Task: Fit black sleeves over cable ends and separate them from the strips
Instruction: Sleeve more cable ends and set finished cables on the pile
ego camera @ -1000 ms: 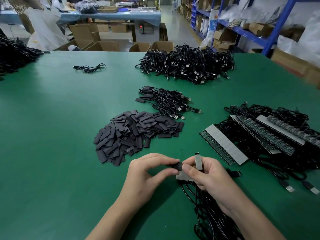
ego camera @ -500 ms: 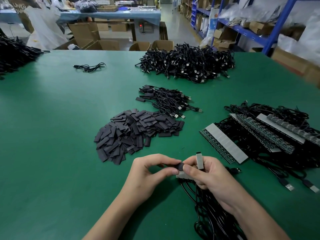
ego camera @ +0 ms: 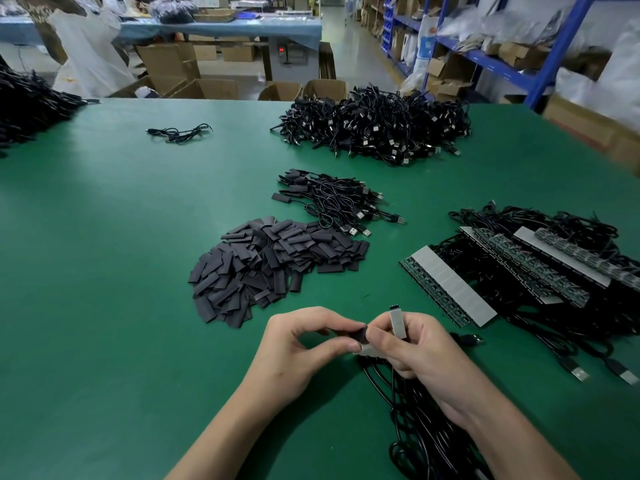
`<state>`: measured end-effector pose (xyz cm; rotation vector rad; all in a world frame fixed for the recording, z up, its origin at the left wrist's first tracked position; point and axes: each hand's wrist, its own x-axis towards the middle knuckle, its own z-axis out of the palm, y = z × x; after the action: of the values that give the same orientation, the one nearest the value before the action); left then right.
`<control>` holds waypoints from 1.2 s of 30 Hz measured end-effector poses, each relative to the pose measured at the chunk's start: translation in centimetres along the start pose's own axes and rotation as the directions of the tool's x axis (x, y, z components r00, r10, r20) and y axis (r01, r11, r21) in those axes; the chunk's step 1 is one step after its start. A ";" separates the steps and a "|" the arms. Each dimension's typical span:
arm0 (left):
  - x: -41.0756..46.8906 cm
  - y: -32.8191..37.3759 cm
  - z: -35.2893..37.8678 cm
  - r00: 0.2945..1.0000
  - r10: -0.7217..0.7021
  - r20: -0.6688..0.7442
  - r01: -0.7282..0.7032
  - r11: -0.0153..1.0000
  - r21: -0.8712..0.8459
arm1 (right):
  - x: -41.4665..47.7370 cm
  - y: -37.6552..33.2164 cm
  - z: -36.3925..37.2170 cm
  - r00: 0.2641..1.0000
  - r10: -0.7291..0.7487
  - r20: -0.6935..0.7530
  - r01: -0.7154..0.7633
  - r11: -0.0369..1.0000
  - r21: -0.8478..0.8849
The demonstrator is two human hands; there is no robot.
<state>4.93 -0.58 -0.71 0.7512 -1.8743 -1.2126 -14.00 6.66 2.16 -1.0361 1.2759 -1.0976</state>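
The step in hand looks like the fitting itself. The left hand (ego camera: 304, 344) pinches a black sleeve (ego camera: 360, 336) between thumb and forefinger, its grip narrow on that one piece. It holds the sleeve against the lower end of a short strip (ego camera: 397, 323). The right hand (ego camera: 426, 355) holds the strip upright, its grip closed round it. The trailing cables (ego camera: 415, 427) run from that hand toward the near side. Fingers hide the joint, so it cannot be told whether the sleeve is already over a cable end.

The next move probably calls for a firm counter-hold by the right hand while the left slides the sleeve fully on. That end would then be broken off the strip.

The sleeve pile (ego camera: 277, 265) lies just beyond the left hand. More loaded strips (ego camera: 450, 285) crowd the right side. A small bundle of sleeved cables (ego camera: 339, 202) sits farther off. The bare desk (ego camera: 104, 271) on the left gives the widest room, and the desk's far edge is well apart from the hands.
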 end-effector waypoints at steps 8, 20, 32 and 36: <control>0.0 -0.1 0.0 1.000 0.001 -0.003 -0.001 1.000 0.005 | 0.1 0.1 0.0 1.000 0.002 -0.015 -0.001 0.999 0.038; 0.0 0.0 0.1 1.000 -0.010 -0.007 0.010 0.999 -0.040 | 0.1 -0.1 0.3 1.000 -0.016 -0.002 0.016 0.993 0.121; 0.0 0.2 0.1 1.000 -0.022 -0.007 0.022 0.999 -0.045 | 0.1 -0.2 0.4 1.000 -0.019 -0.019 0.022 0.987 0.162; -0.1 0.3 0.1 1.000 -0.028 -0.008 0.028 0.999 -0.039 | 0.1 -0.2 0.5 1.000 -0.016 -0.025 0.020 0.984 0.175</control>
<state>4.84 -0.35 -0.51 0.7629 -1.8331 -1.2579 -13.54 6.56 2.34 -0.9064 1.1672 -1.2162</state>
